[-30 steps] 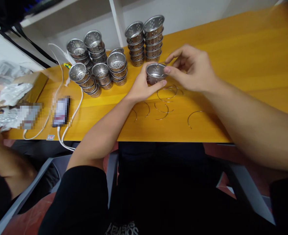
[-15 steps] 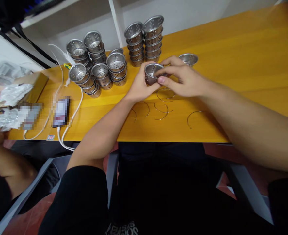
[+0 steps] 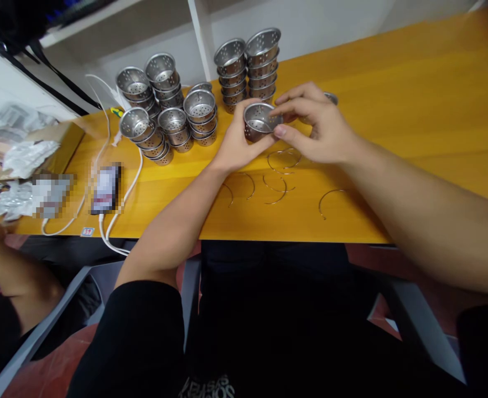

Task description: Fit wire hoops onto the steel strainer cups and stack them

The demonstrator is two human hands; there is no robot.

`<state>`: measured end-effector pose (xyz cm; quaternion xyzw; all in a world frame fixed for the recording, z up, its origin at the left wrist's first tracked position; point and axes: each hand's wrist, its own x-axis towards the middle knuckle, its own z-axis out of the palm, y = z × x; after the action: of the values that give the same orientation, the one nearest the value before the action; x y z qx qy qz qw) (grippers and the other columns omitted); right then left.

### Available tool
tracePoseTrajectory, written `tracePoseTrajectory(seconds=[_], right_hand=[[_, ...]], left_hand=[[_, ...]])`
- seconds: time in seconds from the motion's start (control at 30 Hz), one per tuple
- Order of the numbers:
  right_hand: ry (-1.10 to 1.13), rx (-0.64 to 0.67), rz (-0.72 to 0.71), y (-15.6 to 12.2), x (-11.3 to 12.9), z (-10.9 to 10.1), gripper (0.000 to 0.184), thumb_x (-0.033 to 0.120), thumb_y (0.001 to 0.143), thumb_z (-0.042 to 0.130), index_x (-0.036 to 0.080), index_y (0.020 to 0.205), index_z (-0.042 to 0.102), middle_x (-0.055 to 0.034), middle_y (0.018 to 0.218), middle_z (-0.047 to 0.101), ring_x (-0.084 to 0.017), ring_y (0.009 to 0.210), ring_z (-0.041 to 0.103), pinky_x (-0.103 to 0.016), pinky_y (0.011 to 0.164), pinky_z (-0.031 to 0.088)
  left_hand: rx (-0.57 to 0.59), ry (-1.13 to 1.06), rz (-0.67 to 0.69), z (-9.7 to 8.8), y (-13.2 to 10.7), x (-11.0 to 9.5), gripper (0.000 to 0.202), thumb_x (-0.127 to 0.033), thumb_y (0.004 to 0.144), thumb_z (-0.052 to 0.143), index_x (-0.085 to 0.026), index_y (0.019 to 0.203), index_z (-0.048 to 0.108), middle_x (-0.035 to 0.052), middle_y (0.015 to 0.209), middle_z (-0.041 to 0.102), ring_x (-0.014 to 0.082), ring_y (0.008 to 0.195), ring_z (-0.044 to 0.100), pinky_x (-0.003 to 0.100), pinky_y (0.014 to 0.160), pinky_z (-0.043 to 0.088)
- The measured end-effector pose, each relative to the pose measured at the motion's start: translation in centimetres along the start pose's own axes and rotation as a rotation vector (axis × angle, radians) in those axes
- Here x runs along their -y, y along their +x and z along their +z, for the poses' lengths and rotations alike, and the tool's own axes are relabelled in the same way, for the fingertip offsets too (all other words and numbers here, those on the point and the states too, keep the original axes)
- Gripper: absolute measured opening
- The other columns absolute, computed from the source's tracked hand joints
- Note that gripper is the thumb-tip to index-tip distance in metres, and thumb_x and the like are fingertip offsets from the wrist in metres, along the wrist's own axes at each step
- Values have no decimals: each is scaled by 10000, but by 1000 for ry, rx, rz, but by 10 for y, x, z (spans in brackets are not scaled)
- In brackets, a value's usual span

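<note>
Cup (image 3: pixel 261 118) sits upper centre of the frame, gripped by the curled left hand (image 3: pixel 236 145); the right hand (image 3: pixel 319 126), fingers loosely parted, has lifted from inside to its edge, suggesting unfinished work; whether it pinches anything, I cannot tell.

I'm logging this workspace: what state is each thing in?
Metal cup: held, mouth up
Left hand: closed around the cup
Right hand: at the cup's rim, grip unclear
Cup stacks: nested, mouths up
Curved wires: lying loose
Phone: lying down, cable attached
Cup behind right hand: mostly hidden
</note>
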<state>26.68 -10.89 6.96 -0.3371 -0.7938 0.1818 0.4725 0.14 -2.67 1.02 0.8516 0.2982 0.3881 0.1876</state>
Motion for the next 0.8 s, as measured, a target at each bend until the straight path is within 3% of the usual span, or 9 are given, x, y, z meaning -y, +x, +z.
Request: tracePoseTrajectory(seconds=[0.1, 0.23, 0.4, 0.53, 0.6, 0.63, 0.67, 0.7, 0.8], right_hand=[[-30, -30, 16, 1, 2, -1, 643, 1029, 1155, 723, 477, 1399, 944, -149, 1566, 849, -509, 1469, 776, -832, 1272, 689], [-71, -72, 74, 3, 6, -7, 601, 1012, 1148, 719, 514, 1404, 938, -136, 1543, 873, -530, 1467, 779, -847, 1250, 693], [-61, -95, 45, 3, 7, -8, 674, 1052, 1170, 663, 476, 1386, 939, -159, 1500, 884, -519, 1466, 781, -856, 1294, 662], [-57, -117, 28, 3, 4, -3, 663, 1062, 1173, 657, 473, 1308, 929, -139, 1460, 896, -499, 1402, 810, -871, 1321, 633], [-72, -112, 50, 3, 4, -4, 655, 1051, 1178, 660, 469, 1311, 928, -134, 1462, 901, -490, 1387, 816, -863, 1334, 625], [-82, -109, 66, 3, 5, -4, 645, 1039, 1179, 668, 466, 1317, 930, -134, 1466, 903, -489, 1389, 818, -853, 1344, 622], [-93, -107, 84, 3, 6, -5, 625, 1021, 1178, 683, 468, 1324, 933, -132, 1472, 905, -491, 1392, 820, -843, 1348, 621], [-105, -106, 102, 3, 7, -6, 592, 1000, 1174, 707, 477, 1329, 936, -125, 1477, 908, -496, 1401, 821, -834, 1347, 624], [-131, -102, 142, 3, 7, -8, 463, 940, 1153, 772, 546, 1335, 935, -76, 1491, 915, -504, 1431, 812, -824, 1321, 636]], left_hand=[[-31, 25, -3, 1, 0, 2, 1140, -1057, 1185, 568, -344, 2002, 217, 196, 1825, 670, 406, 1732, 729, 602, 1507, 543], [-83, 69, -30, -15, 2, -11, 1097, -1061, 1129, 684, -348, 1908, 387, 189, 1792, 702, 431, 1708, 738, 606, 1469, 564], [-89, 294, -67, -76, 8, -79, 910, -802, 1011, 1005, -410, 1740, 627, 147, 1828, 715, 438, 1800, 643, 581, 1559, 491], [-326, 451, -165, -129, 13, -128, 713, -466, 1041, 1008, -482, 1683, 700, 79, 1815, 771, 378, 1789, 655, 587, 1548, 518], [-376, 595, -307, -148, 15, -132, 814, -188, 975, 1060, -364, 1691, 715, 98, 1867, 752, 347, 1763, 664, 532, 1546, 516], [-449, 697, -436, -156, 16, -130, 830, 30, 843, 1066, -271, 1561, 779, 111, 1738, 815, 349, 1680, 691, 539, 1531, 502], [-504, 775, -501, -161, 17, -127, 775, 140, 820, 1024, -223, 1475, 822, 107, 1658, 834, 336, 1636, 698, 546, 1507, 497], [-585, 796, -528, -166, 16, -123, 643, 195, 855, 970, -198, 1352, 865, 112, 1585, 852, 315, 1574, 736, 534, 1458, 536], [-556, 732, -597, -177, 12, -119, 277, -22, 1048, 980, -231, 1214, 906, 93, 1607, 862, 309, 1619, 795, 627, 1455, 528]])
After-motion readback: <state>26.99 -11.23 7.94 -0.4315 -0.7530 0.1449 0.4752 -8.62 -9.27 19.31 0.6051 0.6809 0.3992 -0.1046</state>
